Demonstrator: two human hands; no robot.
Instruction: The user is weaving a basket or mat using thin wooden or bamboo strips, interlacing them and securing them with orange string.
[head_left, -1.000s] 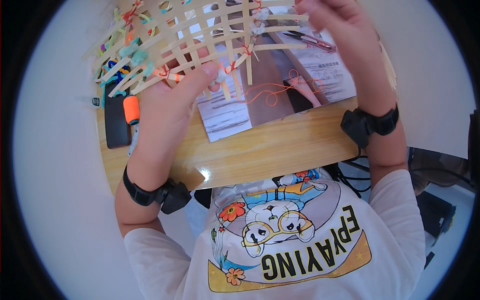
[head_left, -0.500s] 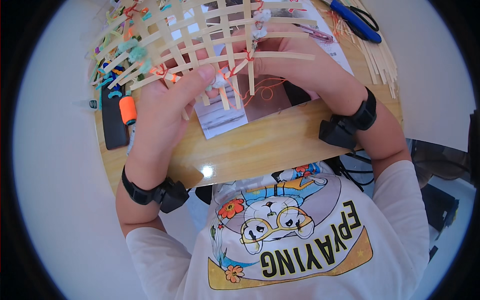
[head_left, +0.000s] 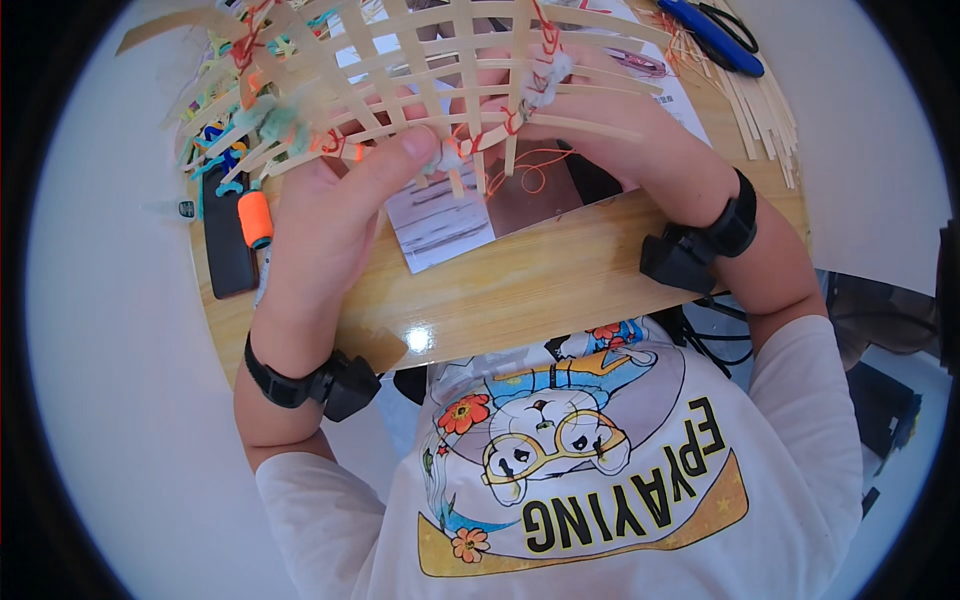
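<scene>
A curved, open lattice of pale bamboo strips [head_left: 466,65] is held up over the table in both hands. Red ties, white fluff [head_left: 545,78] and teal fluff [head_left: 283,122] run along its strips. My left hand [head_left: 345,205] is closed on the near edge, thumb on top beside a white tuft and fingers underneath. At the right-hand side, my right hand [head_left: 612,150] grips the lattice from behind, its bent fingers partly showing between the strips. Thin orange thread [head_left: 535,178] hangs in a loop below. Whether the right fingers also pinch the thread is hidden.
A printed picture sheet [head_left: 440,235] lies beneath the lattice. To the left are an orange thread spool [head_left: 256,220], a flat black object [head_left: 228,265] and a pile of colourful fuzzy pieces. Blue-handled cutters [head_left: 712,38] and loose bamboo strips [head_left: 760,120] lie far right.
The lattice has tilted, and its near strip ends have risen a little, while its right part has shifted slightly right. Both hands keep their hold with little movement.
</scene>
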